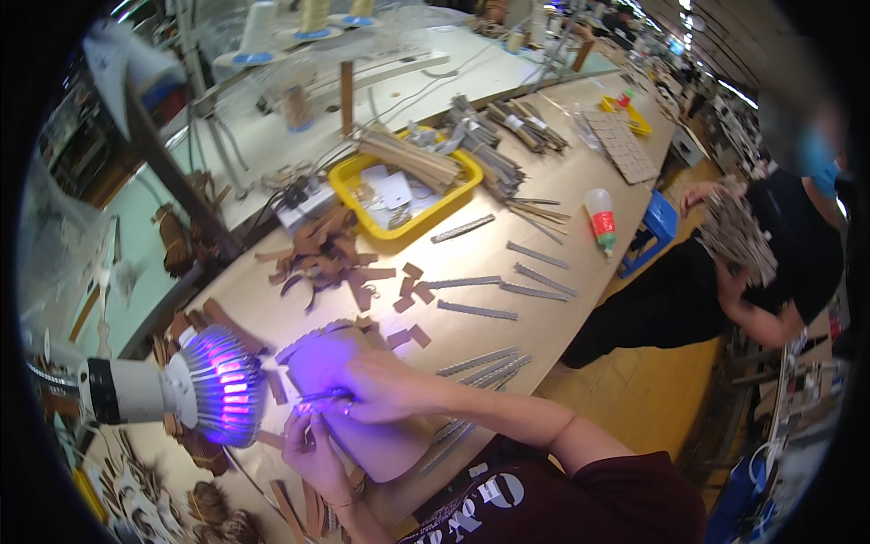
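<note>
Fingers [337,396] of both hands pinched on a thin strip [319,395] just beside the purple lamp [222,385]; curing judged underway, steady hold needed next.

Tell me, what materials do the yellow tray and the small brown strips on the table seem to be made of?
Yellow tray: probably plastic, with even bright colour and smooth moulded rim. Brown strips: likely leather or similar, matt, some curling limply; cannot be sure.

violet-lit lamp [222,385], yellow tray [349,181], brown, perhaps leather, scraps [326,249]
</note>
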The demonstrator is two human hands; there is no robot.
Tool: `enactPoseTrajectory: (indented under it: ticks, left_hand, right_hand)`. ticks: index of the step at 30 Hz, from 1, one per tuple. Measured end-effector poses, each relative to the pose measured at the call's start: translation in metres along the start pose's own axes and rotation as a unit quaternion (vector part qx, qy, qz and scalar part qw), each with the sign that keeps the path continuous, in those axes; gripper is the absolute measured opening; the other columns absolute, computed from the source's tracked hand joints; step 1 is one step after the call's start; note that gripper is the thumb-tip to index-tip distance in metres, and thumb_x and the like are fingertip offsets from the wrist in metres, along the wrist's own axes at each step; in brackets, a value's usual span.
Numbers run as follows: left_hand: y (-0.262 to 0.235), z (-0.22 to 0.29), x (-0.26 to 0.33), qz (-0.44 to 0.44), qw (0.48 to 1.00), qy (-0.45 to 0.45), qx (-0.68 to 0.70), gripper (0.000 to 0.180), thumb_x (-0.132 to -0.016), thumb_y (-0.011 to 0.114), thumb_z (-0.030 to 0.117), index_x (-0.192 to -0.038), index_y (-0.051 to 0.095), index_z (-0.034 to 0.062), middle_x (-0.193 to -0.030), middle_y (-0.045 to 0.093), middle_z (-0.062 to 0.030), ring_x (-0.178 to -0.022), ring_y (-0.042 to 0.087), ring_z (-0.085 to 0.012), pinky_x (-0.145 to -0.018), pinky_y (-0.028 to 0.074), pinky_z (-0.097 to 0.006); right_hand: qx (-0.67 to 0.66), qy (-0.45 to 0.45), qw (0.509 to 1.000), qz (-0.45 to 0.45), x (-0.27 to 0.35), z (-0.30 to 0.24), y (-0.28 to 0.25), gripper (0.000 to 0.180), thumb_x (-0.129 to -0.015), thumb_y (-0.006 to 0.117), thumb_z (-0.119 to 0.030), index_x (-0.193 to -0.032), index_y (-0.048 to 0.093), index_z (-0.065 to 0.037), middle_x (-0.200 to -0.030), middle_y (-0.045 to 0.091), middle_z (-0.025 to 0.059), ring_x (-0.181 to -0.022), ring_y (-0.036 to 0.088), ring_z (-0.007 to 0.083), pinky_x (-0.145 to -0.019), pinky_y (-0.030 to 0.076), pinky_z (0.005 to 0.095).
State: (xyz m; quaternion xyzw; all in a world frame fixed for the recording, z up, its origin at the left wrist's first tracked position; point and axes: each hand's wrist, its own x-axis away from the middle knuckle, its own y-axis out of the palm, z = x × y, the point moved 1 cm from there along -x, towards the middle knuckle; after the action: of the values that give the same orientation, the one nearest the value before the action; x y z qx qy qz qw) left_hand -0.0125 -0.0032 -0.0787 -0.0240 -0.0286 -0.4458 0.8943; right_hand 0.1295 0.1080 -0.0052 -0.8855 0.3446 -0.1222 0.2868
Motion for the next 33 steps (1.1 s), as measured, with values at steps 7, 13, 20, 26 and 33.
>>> enactPoseTrajectory:
  ticks: [7,13,20,26,33]
  left_hand:
    - [0.006,-0.009,-0.001,0.006,0.999,0.037,-0.01,0.007,-0.089,0.057,-0.006,-0.09,0.063,-0.0075,-0.096,0.06,-0.0058,-0.084,0.057,-0.0115,-0.074,0.046,-0.025]
    - [0.005,-0.008,-0.001,0.008,0.999,0.024,0.044,0.008,-0.09,0.058,-0.004,-0.092,0.065,-0.005,-0.095,0.063,-0.0063,-0.084,0.058,-0.0111,-0.074,0.047,-0.025]
    - [-0.002,-0.026,-0.009,-0.042,0.987,-0.007,0.154,0.008,-0.092,0.061,0.003,-0.096,0.066,-0.0022,-0.092,0.066,-0.006,-0.082,0.059,-0.0106,-0.076,0.049,-0.023]
    - [-0.002,-0.025,-0.011,-0.014,0.996,-0.02,0.085,0.008,-0.094,0.059,0.006,-0.099,0.061,-0.0007,-0.084,0.063,-0.0037,-0.079,0.059,-0.0108,-0.074,0.049,-0.024]
    - [-0.005,-0.032,-0.009,-0.005,0.978,-0.029,0.204,0.019,-0.099,0.051,0.015,-0.106,0.061,-0.0003,-0.101,0.063,-0.0051,-0.093,0.058,-0.0111,-0.079,0.046,-0.024]
  right_hand:
    - [-0.027,-0.048,0.996,0.064,0.001,0.001,0.004,0.023,-0.082,0.062,-0.026,-0.076,0.061,-0.004,-0.07,0.061,0.0182,-0.068,0.059,0.0362,-0.064,0.045,0.0466]
    - [0.004,0.004,1.0,0.005,0.001,0.0,0.006,0.018,-0.087,0.061,-0.025,-0.098,0.062,-0.011,-0.083,0.064,0.0129,-0.084,0.063,0.0342,-0.072,0.049,0.0436]
    - [0.007,-0.011,1.0,0.015,0.004,-0.005,0.0,0.017,-0.088,0.061,-0.028,-0.092,0.061,-0.011,-0.08,0.062,0.0122,-0.078,0.061,0.0333,-0.069,0.047,0.0435]
    - [-0.006,-0.021,1.0,0.001,0.002,-0.001,0.001,0.02,-0.089,0.061,-0.029,-0.088,0.058,-0.009,-0.077,0.06,0.0118,-0.075,0.059,0.0316,-0.067,0.045,0.0432]
    - [-0.036,-0.046,0.998,0.027,-0.004,0.012,0.014,0.024,-0.084,0.061,-0.03,-0.085,0.063,-0.005,-0.077,0.063,0.018,-0.074,0.062,0.0362,-0.065,0.046,0.0467]
